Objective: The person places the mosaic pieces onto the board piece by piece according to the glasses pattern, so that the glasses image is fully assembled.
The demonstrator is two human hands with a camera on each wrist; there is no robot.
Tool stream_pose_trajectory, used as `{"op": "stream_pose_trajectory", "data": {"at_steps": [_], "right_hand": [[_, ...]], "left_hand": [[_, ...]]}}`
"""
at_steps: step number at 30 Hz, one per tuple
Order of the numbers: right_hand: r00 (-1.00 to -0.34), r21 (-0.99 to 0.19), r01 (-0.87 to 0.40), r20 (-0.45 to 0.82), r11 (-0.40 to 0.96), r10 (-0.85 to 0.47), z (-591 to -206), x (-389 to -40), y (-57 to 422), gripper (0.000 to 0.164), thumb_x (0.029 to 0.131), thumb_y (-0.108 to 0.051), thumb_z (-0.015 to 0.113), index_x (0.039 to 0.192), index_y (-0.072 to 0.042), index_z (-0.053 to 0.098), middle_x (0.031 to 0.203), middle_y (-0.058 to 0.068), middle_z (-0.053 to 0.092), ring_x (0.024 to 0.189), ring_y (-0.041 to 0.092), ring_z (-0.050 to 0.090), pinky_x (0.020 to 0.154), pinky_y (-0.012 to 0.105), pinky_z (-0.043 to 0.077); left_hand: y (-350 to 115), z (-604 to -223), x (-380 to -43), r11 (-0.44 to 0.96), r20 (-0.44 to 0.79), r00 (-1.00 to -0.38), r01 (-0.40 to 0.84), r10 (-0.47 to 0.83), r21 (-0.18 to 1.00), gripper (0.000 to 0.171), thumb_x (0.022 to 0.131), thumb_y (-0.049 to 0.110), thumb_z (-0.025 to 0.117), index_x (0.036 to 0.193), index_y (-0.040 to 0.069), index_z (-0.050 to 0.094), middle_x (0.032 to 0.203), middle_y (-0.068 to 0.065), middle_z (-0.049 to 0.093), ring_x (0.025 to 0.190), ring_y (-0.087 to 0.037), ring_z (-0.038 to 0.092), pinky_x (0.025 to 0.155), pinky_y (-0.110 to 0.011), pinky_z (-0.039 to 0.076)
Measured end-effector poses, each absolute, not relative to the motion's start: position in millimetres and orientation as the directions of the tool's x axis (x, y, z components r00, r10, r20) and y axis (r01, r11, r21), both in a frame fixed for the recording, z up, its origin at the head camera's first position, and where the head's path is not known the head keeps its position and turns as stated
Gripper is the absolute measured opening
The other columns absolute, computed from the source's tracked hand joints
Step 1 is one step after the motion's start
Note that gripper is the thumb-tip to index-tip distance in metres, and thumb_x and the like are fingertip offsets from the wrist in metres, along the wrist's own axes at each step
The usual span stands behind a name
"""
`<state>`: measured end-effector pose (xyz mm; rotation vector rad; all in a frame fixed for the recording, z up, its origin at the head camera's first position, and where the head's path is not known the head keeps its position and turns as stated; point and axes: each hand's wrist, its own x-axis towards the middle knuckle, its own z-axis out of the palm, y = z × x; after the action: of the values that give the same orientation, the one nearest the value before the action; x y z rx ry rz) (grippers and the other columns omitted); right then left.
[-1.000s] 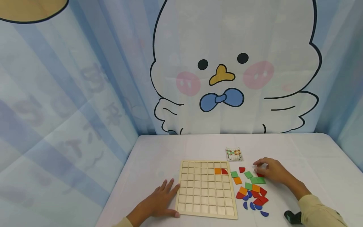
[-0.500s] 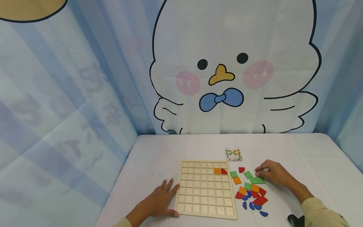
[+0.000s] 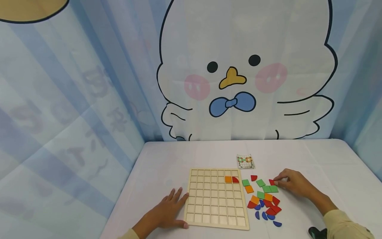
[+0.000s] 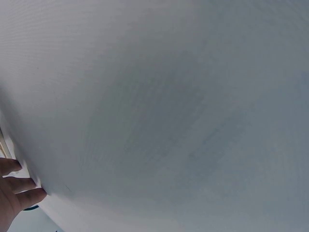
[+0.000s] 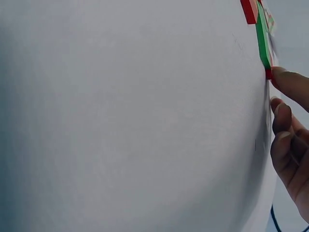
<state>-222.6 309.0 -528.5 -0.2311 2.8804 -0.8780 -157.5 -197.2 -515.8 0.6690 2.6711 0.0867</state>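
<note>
A pale wooden grid board point(image 3: 209, 199) lies on the table. An orange square point(image 3: 228, 179) and a red quarter-round piece point(image 3: 235, 180) sit in its upper right cells. My left hand point(image 3: 167, 210) rests with fingers spread at the board's left edge; the left wrist view catches only some fingers point(image 4: 19, 186). At the right, my right hand point(image 3: 293, 182) pinches a small red piece point(image 3: 271, 182) by its edge, just beyond two green squares point(image 3: 270, 189). In the right wrist view a fingertip is against that red piece point(image 5: 269, 74), and the other fingers are curled.
Right of the board lie loose green, orange, red and blue pieces point(image 3: 260, 195), some overlapping. A small printed pattern card point(image 3: 245, 161) lies behind the board's right corner. A dark object point(image 3: 317, 233) is by the right sleeve. Patterned curtains surround the table.
My right hand has shifted slightly right and toward me, and the red piece now shows at its fingertips. The left hand and the board have stayed put.
</note>
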Motion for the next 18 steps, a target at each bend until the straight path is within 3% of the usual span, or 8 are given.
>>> {"op": "stream_pose_trajectory", "data": {"at_steps": [4,12,18], "right_hand": [[-0.979,-0.562,-0.119,-0.069,0.819,-0.190,-529.7,-222.9,309.6,0.020,0.087,-0.023,0.079,0.103,-0.012,0.079,0.099,0.003,0.069,0.095,0.022,0.061,0.077,0.035,0.053],[-0.981,-0.560,-0.106,-0.076,0.822,-0.178,-529.9,-226.5,310.2,0.032,0.085,-0.031,0.080,0.107,-0.007,0.076,0.102,0.008,0.070,0.103,0.034,0.061,0.088,0.055,0.054],[-0.984,-0.553,-0.099,-0.069,0.827,-0.164,-530.4,-230.2,312.1,0.028,0.088,-0.027,0.078,0.106,-0.005,0.075,0.103,0.010,0.070,0.104,0.038,0.060,0.090,0.059,0.052]], "left_hand": [[-197.6,-515.0,-158.1,0.884,-0.351,-0.812,0.443,0.467,0.152,0.107,0.077,0.084,0.053,0.161,0.024,0.025,0.167,-0.018,0.020,0.150,-0.047,0.022,0.111,-0.063,0.037],[-198.7,-519.4,-158.6,0.877,-0.339,-0.810,0.450,0.480,0.167,0.107,0.078,0.085,0.052,0.161,0.024,0.024,0.167,-0.018,0.018,0.151,-0.047,0.021,0.112,-0.063,0.036],[-199.4,-519.5,-158.1,0.875,-0.334,-0.809,0.454,0.484,0.168,0.107,0.078,0.085,0.052,0.161,0.023,0.025,0.167,-0.018,0.019,0.151,-0.047,0.022,0.111,-0.063,0.037]]}}
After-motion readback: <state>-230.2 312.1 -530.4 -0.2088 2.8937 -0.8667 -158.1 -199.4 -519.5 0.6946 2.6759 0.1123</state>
